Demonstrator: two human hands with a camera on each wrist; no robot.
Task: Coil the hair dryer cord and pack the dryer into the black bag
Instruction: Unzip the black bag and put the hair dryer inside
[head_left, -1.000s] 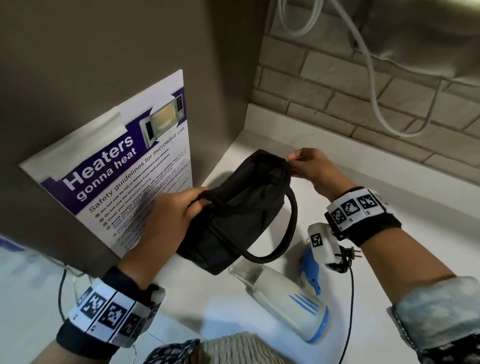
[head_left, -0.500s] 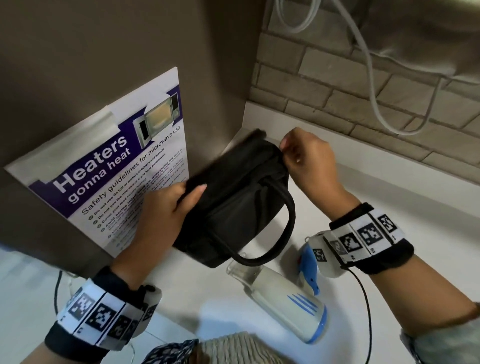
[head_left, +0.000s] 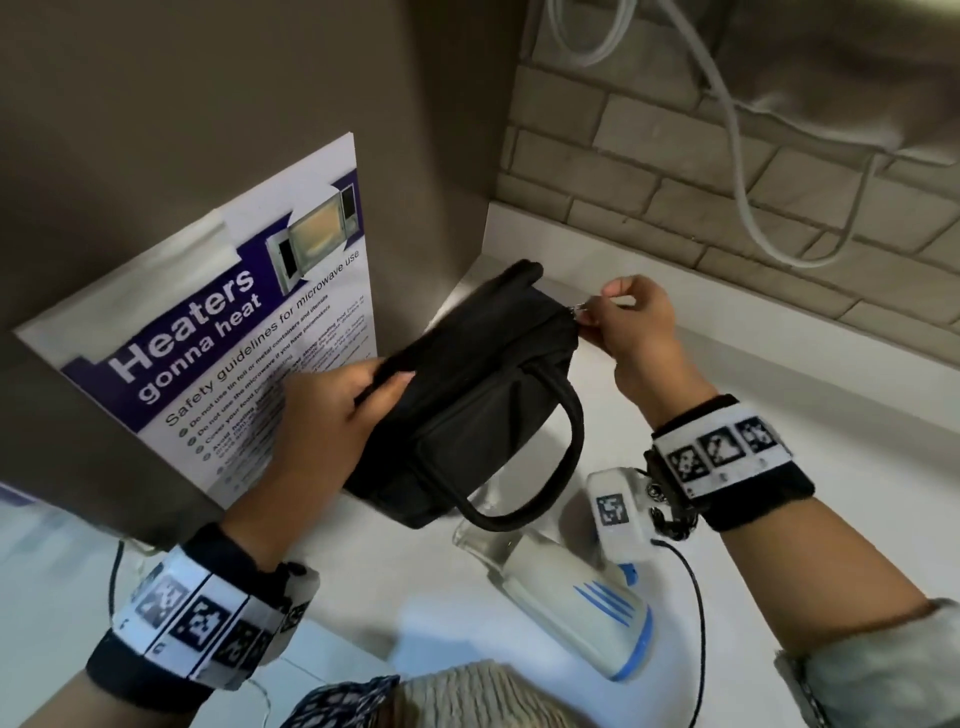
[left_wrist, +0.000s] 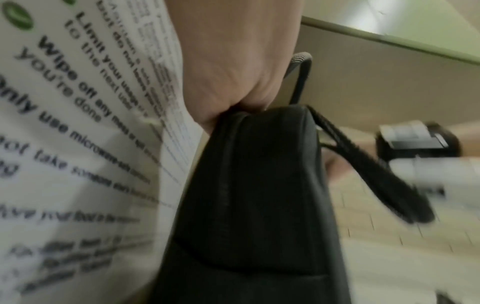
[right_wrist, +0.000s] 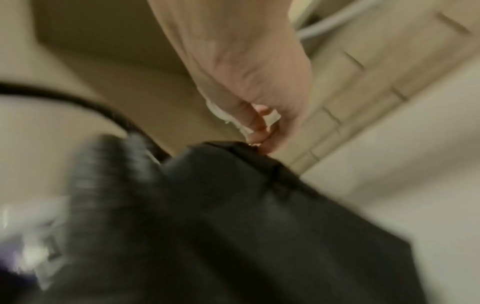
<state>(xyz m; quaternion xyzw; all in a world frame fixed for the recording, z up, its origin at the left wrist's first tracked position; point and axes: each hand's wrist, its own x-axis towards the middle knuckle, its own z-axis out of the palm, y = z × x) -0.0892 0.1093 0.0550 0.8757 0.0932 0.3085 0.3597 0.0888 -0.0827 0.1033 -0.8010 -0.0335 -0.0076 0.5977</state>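
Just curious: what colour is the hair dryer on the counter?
The dryer is white with blue stripes and trim, clearest in the head view.

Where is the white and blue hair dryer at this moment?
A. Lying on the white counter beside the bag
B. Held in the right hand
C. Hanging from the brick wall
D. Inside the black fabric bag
A: the white and blue hair dryer lies on the white counter just below the black fabric bag, while both hands hold the bag: left hand, right hand.
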